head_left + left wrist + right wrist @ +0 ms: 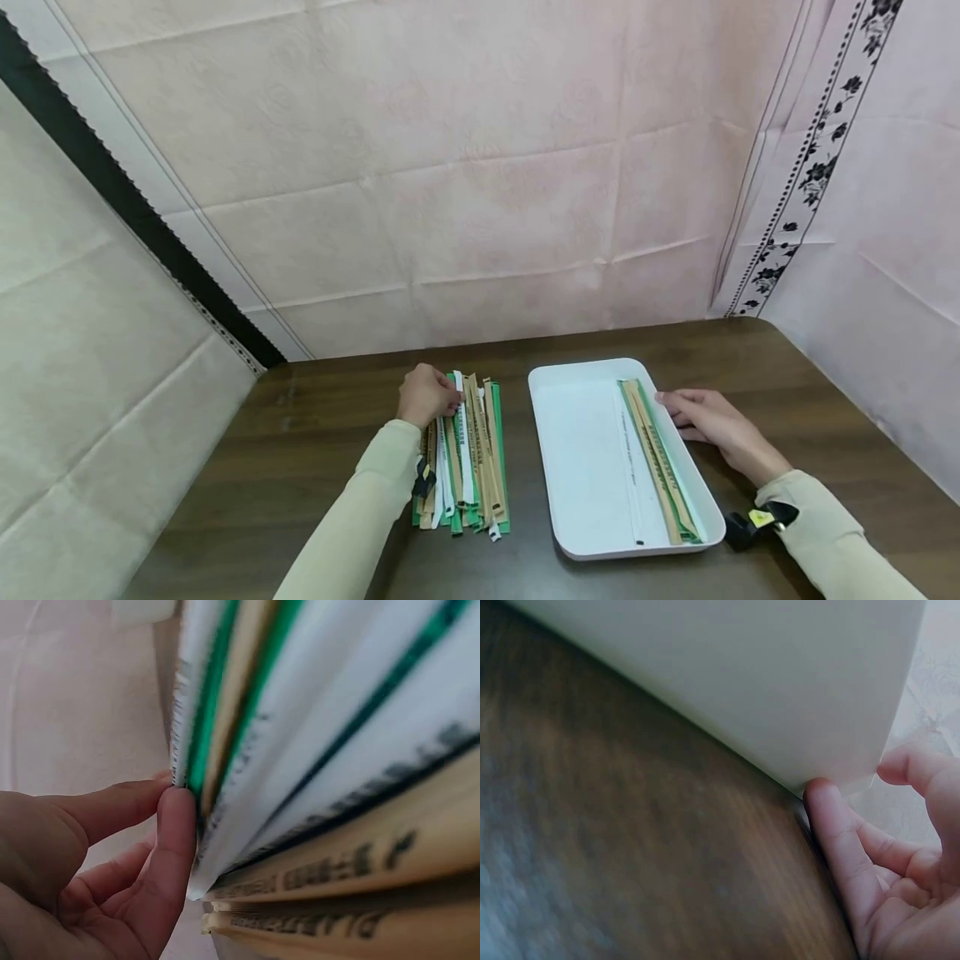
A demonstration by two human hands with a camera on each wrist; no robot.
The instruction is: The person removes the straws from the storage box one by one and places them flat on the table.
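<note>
In the head view, a bundle of paper-wrapped chopsticks [472,467] in white, brown and green sleeves lies on the table's left half. My left hand [429,395] is at its far end, thumb and forefinger pinching a white-sleeved chopstick pack [180,727] at the bundle's edge. To the right is a white tray [577,467] holding several wrapped packs [660,462], white, brown and green, along its right side. My right hand [712,425] holds the tray's right edge, one fingertip [823,791] against the outer wall low down and another up at the rim.
The dark wooden table [315,500] carries bundle and tray, with a strip of table between them. Pale creased cloth [480,208] hangs behind and on both sides. Each wrist wears a black strap with a small device [759,518].
</note>
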